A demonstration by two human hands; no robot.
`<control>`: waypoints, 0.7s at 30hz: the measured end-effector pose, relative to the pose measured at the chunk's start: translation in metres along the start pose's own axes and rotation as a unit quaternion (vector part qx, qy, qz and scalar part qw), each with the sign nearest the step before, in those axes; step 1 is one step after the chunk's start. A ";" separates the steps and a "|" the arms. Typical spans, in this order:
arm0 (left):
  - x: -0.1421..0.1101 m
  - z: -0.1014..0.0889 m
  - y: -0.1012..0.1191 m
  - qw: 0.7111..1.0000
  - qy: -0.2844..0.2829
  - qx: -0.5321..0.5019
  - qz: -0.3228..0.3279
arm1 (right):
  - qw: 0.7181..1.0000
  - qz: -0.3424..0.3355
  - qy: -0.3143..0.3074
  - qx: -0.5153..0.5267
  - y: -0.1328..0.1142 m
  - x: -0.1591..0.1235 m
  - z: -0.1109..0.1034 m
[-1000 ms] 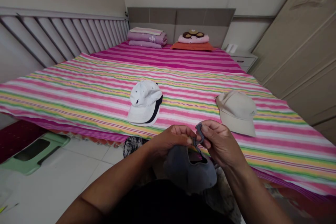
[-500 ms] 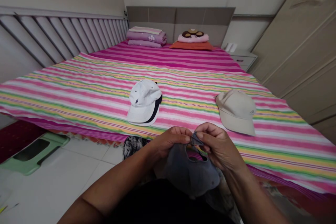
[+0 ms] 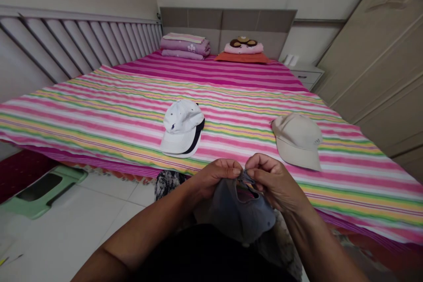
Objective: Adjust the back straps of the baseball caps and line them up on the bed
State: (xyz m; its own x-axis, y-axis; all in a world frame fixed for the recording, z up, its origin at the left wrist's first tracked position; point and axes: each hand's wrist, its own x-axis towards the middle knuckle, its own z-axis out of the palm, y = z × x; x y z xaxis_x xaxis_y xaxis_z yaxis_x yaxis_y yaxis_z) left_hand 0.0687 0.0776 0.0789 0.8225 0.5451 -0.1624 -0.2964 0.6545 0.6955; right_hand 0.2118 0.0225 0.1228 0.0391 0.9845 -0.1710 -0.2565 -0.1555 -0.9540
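A grey-blue baseball cap [image 3: 243, 216] rests over my lap with its back opening facing up. My left hand [image 3: 216, 177] pinches the left side of the cap's back strap. Close against it, my right hand [image 3: 269, 178] pinches the strap's other part, a folded grey end [image 3: 247, 177]. The strap's fastening is mostly covered by my fingers. On the bed ahead, a white cap [image 3: 181, 119] lies stacked over others with a dark brim and a white brim beneath. To the right sits a beige cap [image 3: 297, 139], apart from my right hand.
A striped sheet [image 3: 132, 110] covers the bed. Folded purple bedding [image 3: 185, 47] and an orange pillow [image 3: 243, 57] lie by the headboard [image 3: 205, 22]. A green stool [image 3: 49, 191] stands on the floor at left. A nightstand [image 3: 306, 75] is at the far right.
The strap's loose end, upright and looped a second ago, is now folded down between my fingertips. My right hand has moved slightly left, closer to my left hand.
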 end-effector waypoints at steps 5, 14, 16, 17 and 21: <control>-0.002 0.002 0.001 1.000 0.000 -0.003 0.004 | 0.999 -0.004 -0.034 -0.018 0.000 0.000 -0.002; -0.003 0.002 0.002 1.000 -0.003 0.010 -0.008 | 0.983 0.049 -0.158 -0.080 -0.011 0.008 -0.015; -0.003 0.003 0.001 1.000 -0.002 0.008 -0.009 | 0.981 0.056 -0.164 -0.085 -0.013 0.009 -0.017; -0.003 0.003 0.001 1.000 -0.001 0.006 -0.007 | 0.981 0.058 -0.163 -0.084 -0.013 0.010 -0.017; -0.003 0.004 0.003 1.000 0.010 0.010 0.006 | 0.983 0.053 -0.157 -0.075 -0.010 0.010 -0.019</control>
State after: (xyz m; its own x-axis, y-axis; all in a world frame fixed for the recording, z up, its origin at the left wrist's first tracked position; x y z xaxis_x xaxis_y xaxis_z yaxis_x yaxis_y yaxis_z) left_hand 0.0673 0.0758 0.0843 0.8090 0.5632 -0.1682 -0.2958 0.6374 0.7115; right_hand 0.2336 0.0321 0.1258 -0.2865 0.9351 -0.2085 -0.0972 -0.2448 -0.9647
